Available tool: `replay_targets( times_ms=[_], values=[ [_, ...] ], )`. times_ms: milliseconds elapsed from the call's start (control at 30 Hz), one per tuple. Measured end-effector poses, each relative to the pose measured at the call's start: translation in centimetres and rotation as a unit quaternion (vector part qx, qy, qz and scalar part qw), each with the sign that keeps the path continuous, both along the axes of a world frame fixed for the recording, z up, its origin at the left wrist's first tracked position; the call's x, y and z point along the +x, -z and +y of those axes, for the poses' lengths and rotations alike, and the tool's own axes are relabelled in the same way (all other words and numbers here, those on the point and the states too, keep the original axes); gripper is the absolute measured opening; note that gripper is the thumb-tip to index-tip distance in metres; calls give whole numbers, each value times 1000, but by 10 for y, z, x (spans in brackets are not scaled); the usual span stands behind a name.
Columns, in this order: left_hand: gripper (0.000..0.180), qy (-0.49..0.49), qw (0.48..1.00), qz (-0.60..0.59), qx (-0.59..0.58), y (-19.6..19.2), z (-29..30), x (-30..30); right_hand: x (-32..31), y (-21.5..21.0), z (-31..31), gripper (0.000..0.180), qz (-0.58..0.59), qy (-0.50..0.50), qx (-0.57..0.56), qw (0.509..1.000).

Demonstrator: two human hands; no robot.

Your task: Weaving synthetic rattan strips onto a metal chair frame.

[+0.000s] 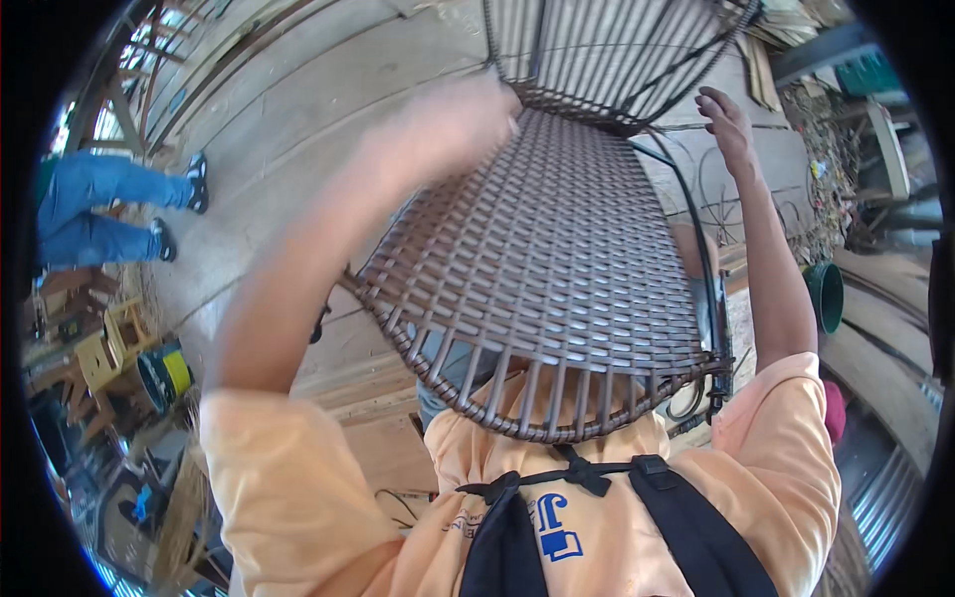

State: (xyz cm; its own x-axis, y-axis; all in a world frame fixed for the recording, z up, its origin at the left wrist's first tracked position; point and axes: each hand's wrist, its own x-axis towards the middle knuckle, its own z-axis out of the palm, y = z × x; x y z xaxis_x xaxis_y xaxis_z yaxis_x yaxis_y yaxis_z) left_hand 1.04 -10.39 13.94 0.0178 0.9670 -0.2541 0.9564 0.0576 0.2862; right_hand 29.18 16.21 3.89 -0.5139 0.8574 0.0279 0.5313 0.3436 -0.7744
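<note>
A brown wicker chair (557, 239) stands right in front of me, its near edge close to my shirt. The seat is densely woven, with a wrapped rounded rim and open gaps along the near edge. Its backrest (607, 55), at the far side, shows mostly spaced parallel strands on a dark frame. My left hand (476, 111) is at the far left corner where seat and backrest meet; motion smears its fingers, and any strand in them cannot be made out. Raised to the right of the chair, apart from the seat, my right hand (734, 127) has its fingers apart and nothing visible in them.
Another person's legs in blue jeans (119, 194) are at the left. A green bucket with a yellow label (164, 378) is near wooden pieces there. Loose dark strands (731, 189) curl on the floor to the right. A second green container (824, 297) sits near boards.
</note>
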Motion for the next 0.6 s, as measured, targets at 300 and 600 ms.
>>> replay_targets(
  times_ms=[300, 600],
  values=[
    [48, 26, 989, -130, 61, -65, -135, 180, 32, 14, 60, 49, 227, 145, -240, 933],
    [52, 136, 990, -41, -18, -57, -137, 216, -29, 25, 64, 44, 283, 109, -222, 927]
  ],
)
